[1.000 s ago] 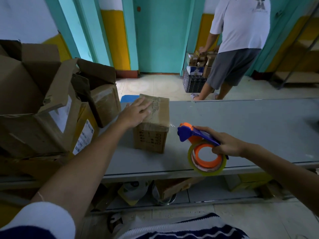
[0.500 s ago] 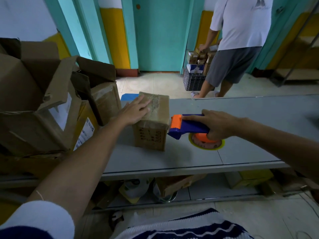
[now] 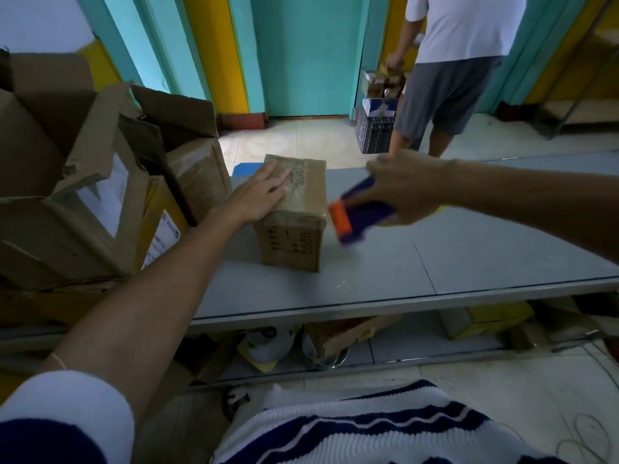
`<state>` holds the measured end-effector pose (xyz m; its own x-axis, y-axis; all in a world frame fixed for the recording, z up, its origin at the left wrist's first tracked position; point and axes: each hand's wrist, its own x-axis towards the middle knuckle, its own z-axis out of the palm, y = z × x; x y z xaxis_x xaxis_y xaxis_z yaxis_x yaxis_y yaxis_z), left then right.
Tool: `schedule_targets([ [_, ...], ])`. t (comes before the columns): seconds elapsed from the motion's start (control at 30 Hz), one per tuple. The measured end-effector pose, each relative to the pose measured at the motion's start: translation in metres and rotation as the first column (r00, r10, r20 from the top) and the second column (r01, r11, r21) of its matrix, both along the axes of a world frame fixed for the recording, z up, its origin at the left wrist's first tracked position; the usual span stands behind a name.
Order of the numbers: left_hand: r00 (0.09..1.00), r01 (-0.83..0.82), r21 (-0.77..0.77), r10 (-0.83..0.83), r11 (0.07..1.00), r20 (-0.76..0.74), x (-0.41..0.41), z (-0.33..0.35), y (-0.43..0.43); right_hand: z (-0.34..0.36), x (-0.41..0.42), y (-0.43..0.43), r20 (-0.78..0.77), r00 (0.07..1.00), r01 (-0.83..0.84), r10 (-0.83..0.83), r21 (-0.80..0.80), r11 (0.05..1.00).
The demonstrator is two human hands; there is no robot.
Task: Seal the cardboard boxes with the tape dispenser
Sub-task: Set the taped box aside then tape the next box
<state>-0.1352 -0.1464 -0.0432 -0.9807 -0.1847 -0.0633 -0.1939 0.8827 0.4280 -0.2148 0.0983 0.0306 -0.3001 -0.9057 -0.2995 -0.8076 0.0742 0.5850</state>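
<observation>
- The small cardboard box point(image 3: 296, 226) stands on the grey worktop point(image 3: 469, 262), directly under the left hand point(image 3: 259, 197) and just left of the right hand point(image 3: 403, 190).
- The left hand lies palm-down on the box's taped top, fingers straight and together, pointing away from the body. The forearm reaches out long and nearly straight from the lower left.
- The right hand is wrapped round the blue handle of the tape dispenser point(image 3: 355, 214), knuckles up, with the forearm coming in from the right edge. Hand and tool are motion-blurred, so the exact finger placement cannot be told.
- The dispenser's orange end points toward the box, close beside its right face. Whether they touch cannot be told.
- A sliver of yellow tape roll point(image 3: 442, 209) shows past the right hand's wrist side.
- Left of the left forearm, a heap of larger opened cartons point(image 3: 100, 195) crowds the worktop's end.
- Beyond both hands, on the tiled floor, another person point(image 3: 452, 78) in a white shirt and grey shorts stands by a dark crate point(image 3: 373, 133) stacked with small packages.
</observation>
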Motion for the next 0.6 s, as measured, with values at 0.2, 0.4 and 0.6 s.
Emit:
schedule_targets([
  [0.2, 0.999, -0.002, 0.084, 0.006, 0.996, -0.047, 0.002, -0.007, -0.008, -0.059, 0.016, -0.001, 0.278, 0.954, 0.087, -0.111, 0.099, 0.991],
  [0.4, 0.999, -0.017, 0.193, 0.022, 0.981, -0.025, -0.001, 0.001, -0.002, -0.064, -0.026, 0.03, 0.334, 0.9, 0.277, -0.279, 0.055, 0.959],
  [0.6, 0.981, -0.072, 0.33, 0.126, 0.941, -0.145, 0.003, -0.001, -0.003, -0.088, -0.043, 0.06, 0.341, 0.854, 0.369, -0.392, 0.133, 0.92],
])
